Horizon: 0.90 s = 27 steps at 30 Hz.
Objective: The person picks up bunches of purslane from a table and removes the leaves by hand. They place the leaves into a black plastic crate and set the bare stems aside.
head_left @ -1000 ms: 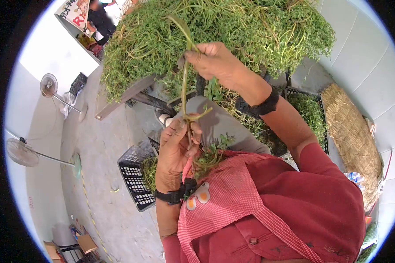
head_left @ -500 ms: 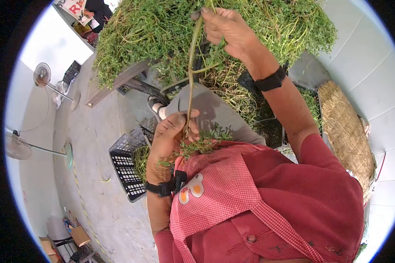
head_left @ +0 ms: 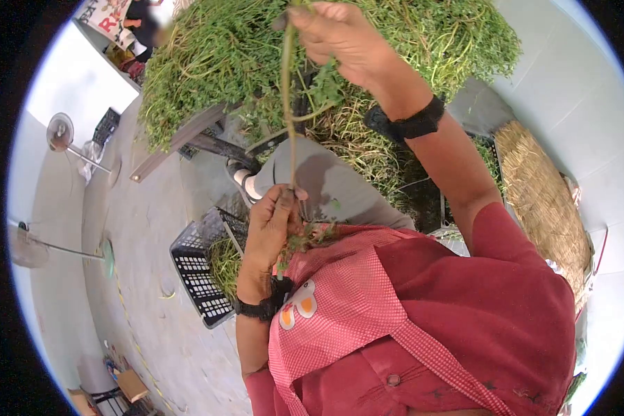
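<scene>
A long green plant stem (head_left: 287, 90) with a side shoot is stretched between my two hands. My right hand (head_left: 343, 43) pinches its upper part between thumb and fingers, in front of the leafy heap. Lower down, above my lap, my left hand (head_left: 274, 218) is closed around the stem's other part. Small leafy sprigs (head_left: 310, 238) hang beside the left hand, against the red checked apron (head_left: 347, 298). A big heap of green leafy plants (head_left: 215, 69) lies on the table in front of me, partly hidden behind my right hand.
Left of my knee, a black plastic crate (head_left: 200, 267) holds cut stems. A wooden table edge (head_left: 180, 142) shows under the heap. More stems (head_left: 353, 139) lie below it. Two standing fans (head_left: 60, 132) are on the left, and a woven straw mat (head_left: 537, 201) is at right.
The whole view has shifted slightly. Relative to my body, the stem and my right hand have moved a little left. The leafy sprigs by my left hand sit lower and closer to the apron.
</scene>
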### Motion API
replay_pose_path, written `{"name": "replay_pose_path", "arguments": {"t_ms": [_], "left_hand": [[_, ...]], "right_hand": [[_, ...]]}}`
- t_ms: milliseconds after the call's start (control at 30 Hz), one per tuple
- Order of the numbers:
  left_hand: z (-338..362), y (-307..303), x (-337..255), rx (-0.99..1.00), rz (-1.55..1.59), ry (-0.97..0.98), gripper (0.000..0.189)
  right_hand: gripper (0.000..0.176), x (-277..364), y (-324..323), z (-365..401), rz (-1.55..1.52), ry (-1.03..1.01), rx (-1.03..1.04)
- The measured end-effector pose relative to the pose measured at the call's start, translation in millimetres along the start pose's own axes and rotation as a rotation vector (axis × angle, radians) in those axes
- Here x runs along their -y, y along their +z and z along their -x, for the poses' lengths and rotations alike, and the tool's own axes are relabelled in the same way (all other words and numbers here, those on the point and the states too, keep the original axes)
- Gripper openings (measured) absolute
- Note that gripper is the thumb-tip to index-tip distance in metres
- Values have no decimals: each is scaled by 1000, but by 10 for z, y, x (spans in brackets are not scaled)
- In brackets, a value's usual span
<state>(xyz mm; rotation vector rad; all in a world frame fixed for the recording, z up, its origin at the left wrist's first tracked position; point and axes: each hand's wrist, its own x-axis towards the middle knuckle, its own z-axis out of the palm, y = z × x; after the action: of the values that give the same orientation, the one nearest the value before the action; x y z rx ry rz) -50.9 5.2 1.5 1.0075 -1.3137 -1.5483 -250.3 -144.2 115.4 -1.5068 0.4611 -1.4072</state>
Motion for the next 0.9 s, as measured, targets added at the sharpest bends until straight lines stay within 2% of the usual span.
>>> {"name": "replay_pose_path", "arguments": {"t_ms": [33,67,133,200,267,300,333,367,400,533,567,600,667,733,800,833,867,900], "left_hand": [[-3,-11,-5,-85,-71,-34,24],[-15,-13,6,-70,-76,-33,24],[-72,-30,93,-257,37,-63,21],[-134,-169,273,-229,64,-93,18],[-187,-235,386,-367,293,-111,14],[-88,-81,450,-537,482,-25,13],[-25,-103,526,-548,519,-20,13],[-43,-170,582,-546,526,-26,14],[-33,-229,618,-543,524,-27,14],[24,-572,672,-555,467,-12,16],[28,-645,678,-552,457,-5,17],[40,-718,687,-551,450,1,17],[-9,-842,683,-539,440,22,19],[-105,-961,660,-508,422,43,20],[-144,-1011,685,-526,435,66,21],[-186,-1015,677,-517,454,18,20],[-249,-1030,682,-503,478,-20,20],[-235,-1097,765,-525,647,-8,15]], "right_hand": [[33,60,34,13,33,7,29],[33,139,125,55,39,2,17],[32,232,347,186,458,-132,-2],[24,142,576,270,617,-470,195],[20,32,943,541,644,-510,290],[15,-84,1164,727,821,-552,294],[13,-124,1338,908,865,-616,361],[16,-187,1509,1078,718,-680,341],[16,-225,1553,1175,728,-680,323],[18,-338,1640,1414,726,-511,524],[21,-354,1601,1391,751,-485,431],[21,-369,1566,1379,753,-482,424],[22,-377,1413,1310,821,-343,277],[21,-457,1062,1126,632,-405,127],[19,-239,662,901,-4,173,-84],[18,-245,520,798,-92,345,-263],[20,-322,319,735,-247,208,-316],[24,-255,123,695,-392,223,-394]]}}
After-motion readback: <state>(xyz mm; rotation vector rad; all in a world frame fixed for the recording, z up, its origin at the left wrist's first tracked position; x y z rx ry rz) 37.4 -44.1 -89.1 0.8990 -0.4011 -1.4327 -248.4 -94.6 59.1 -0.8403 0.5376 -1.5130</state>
